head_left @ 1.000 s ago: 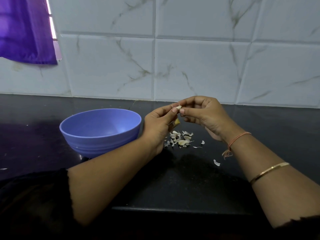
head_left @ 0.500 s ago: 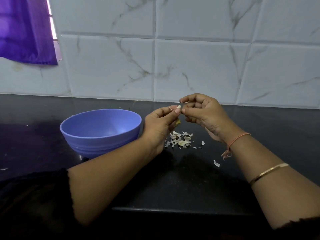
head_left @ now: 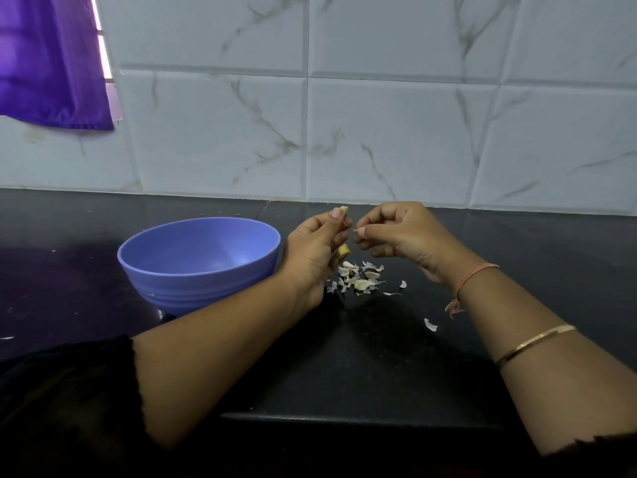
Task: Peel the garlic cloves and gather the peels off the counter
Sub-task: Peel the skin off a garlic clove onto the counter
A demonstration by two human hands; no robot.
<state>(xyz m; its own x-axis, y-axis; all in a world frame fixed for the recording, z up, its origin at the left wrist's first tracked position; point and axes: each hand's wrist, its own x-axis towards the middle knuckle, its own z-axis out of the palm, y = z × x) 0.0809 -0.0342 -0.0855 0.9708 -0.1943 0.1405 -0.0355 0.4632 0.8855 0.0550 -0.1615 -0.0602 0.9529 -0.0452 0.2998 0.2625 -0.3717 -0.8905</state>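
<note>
Since the blue bowl (head_left: 206, 288) stands left of centre on the dark counter (head_left: 379, 357), close beside the left wrist, it is the handy place for a finished clove; no clove shows in the part of its inside that can be seen. Just right of it, the left hand (head_left: 310, 250) is raised above the counter with its fingers curled. Its thumb and forefinger pinch a garlic clove (head_left: 344, 210) whose pale tip sticks up at mid-frame. A second yellowish piece (head_left: 344, 250) peeps out under the lower fingers, probably another clove held in reserve. To do this step well, that pinch should be firm but low on the clove, leaving the skin bare for the other hand, and the clove should be turned a little after each pull so the nail finds a fresh edge. Below the gap between the hands lies the pile of peels (head_left: 356, 279), so working right above it lets scraps fall where they are easy to sweep up. Right of centre, the right hand (head_left: 406, 236) has its fingers curled in, thumb and forefinger nipping what looks like a thin sliver of peel (head_left: 356, 230), apart from the clove; it is best dropped onto the pile, not flicked. Lower and farther right, a stray peel (head_left: 430, 325) lies on its own, and the gathering must not miss it.
</note>
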